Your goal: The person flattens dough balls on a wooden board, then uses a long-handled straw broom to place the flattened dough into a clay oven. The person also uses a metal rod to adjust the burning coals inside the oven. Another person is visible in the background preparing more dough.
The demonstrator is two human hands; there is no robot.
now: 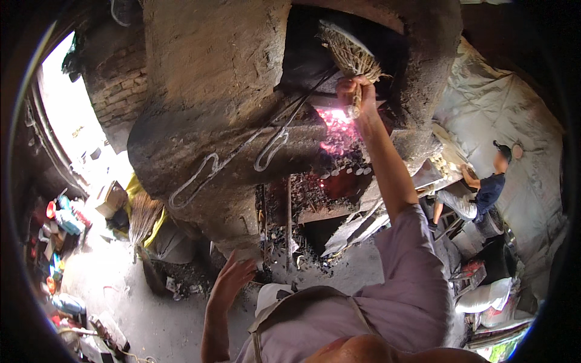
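My right hand (356, 93) is closed around the handle of a short straw brush (347, 50), lifted at the dark mouth of a clay oven (209, 54). The bristles fan out up and to the left inside the opening. Beneath that hand, glowing coals (338, 129) burn at the oven's front. Two metal rods with looped handles (195, 181) lie across the ledge, their far ends reaching into the opening. My left hand (233, 274) is low, in front of the oven's base, fingers apart and holding nothing.
At the right, a co-worker (490, 186) stands at a table (447, 181) bearing pale round pieces. A white sack (483, 295) lies lower right. A twig broom (144, 218) leans at the left, near piled clutter (68, 218). Ash and charcoal bits (317, 263) litter the floor below the oven.
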